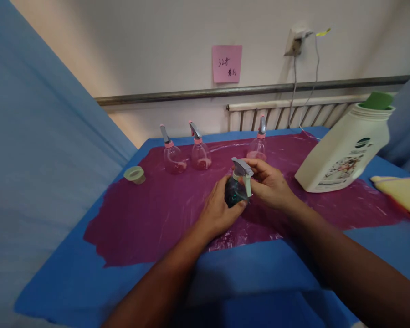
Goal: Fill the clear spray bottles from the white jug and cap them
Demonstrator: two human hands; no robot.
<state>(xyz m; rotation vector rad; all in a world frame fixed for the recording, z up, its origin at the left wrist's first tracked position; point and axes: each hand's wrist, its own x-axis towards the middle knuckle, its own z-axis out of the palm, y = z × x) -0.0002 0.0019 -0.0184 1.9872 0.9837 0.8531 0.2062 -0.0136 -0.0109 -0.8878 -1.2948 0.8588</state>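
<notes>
A dark green spray bottle (234, 191) with a grey and pale green spray head (242, 168) stands on the purple plastic sheet (150, 218). My left hand (220, 207) wraps round the bottle's body from the left. The fingers of my right hand (268, 182) are closed on the spray head from the right. Behind my hands is a clear spray bottle with a pink collar (258, 146), its lower part holding pinkish liquid. Two similar bottles stand farther left, one spray bottle (174, 159) beside another spray bottle (201, 156).
A large cream detergent bottle (345, 150) with green at its mouth stands at the right. Beyond it lies a yellow cloth (401, 191). A small pale green cup (135, 174) sits at the left. Blue cloth (71, 282) covers the table; a wall with a metal rail (177, 94) is behind.
</notes>
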